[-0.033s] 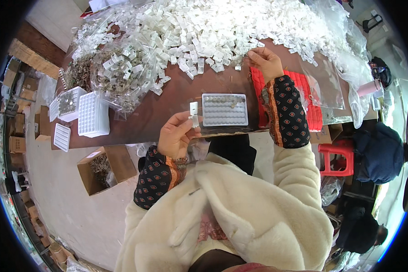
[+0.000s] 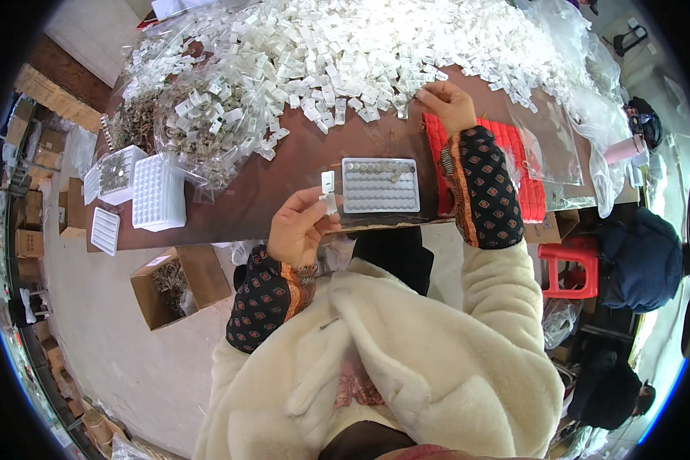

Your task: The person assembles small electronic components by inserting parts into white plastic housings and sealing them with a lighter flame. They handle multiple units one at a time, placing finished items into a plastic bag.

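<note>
My left hand [image 2: 300, 228] is closed near the table's front edge, with small white plastic pieces [image 2: 328, 182] pinched between thumb and fingers, one standing above the other. Just right of it lies a white tray [image 2: 381, 205] with rows of round pockets; small round pieces [image 2: 372, 167] sit along its back row. My right hand [image 2: 451, 106] reaches over the table to the near edge of a big heap of white plastic pieces [image 2: 360, 61]. Its fingertips are drawn together beside one loose white piece [image 2: 402, 110]; whether they grip anything is too small to make out.
A red quilted cloth [image 2: 525, 172] lies under my right forearm. At the left stand stacked white trays [image 2: 158, 195] and a clear bag [image 2: 207, 115] of white pieces and brownish bits. A cardboard box [image 2: 205, 280] sits on the floor; a red stool [image 2: 569, 268] stands right.
My right hand has shifted slightly toward me, away from the heap. The left hand and the tray stay where they were.
</note>
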`<state>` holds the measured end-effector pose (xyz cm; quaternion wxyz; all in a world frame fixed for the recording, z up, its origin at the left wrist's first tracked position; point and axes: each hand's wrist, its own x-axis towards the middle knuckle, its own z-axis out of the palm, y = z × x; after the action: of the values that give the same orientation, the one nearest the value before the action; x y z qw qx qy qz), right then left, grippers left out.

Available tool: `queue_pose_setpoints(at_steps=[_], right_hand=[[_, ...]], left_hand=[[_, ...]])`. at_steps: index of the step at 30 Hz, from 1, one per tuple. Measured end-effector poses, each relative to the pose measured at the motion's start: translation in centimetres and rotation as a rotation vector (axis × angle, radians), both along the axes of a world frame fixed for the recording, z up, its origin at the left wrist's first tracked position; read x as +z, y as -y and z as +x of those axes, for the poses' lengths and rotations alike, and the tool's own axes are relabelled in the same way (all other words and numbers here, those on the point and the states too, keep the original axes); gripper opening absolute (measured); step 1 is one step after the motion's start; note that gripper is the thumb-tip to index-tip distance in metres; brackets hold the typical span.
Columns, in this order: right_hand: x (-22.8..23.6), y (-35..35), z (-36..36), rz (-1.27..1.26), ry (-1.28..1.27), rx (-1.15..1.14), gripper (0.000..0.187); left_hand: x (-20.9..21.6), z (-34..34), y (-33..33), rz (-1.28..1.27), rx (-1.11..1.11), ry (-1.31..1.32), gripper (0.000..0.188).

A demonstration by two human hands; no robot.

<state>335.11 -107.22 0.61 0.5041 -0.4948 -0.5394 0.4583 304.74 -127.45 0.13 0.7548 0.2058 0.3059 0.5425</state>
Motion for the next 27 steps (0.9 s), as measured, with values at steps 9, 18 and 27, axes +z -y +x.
queue_pose_setpoints(at_steps=[9, 18, 27], right_hand=[[4.1, 3.0, -3.7, -0.123, -0.308, 0.068, 0.020], [8.1, 8.0, -11.7, -0.196, -0.405, 0.295, 0.020], [8.1, 10.1, -16.1, -0.103, -0.184, 0.323, 0.019]], left_hand=[[0.6, 0.3, -0.4, 0.014, 0.057, -0.043, 0.024], [2.8, 0.2, -4.1, 0.126, 0.366, -0.081, 0.027], [2.1, -1.3, -3.9, 0.136, 0.350, -0.006, 0.029]])
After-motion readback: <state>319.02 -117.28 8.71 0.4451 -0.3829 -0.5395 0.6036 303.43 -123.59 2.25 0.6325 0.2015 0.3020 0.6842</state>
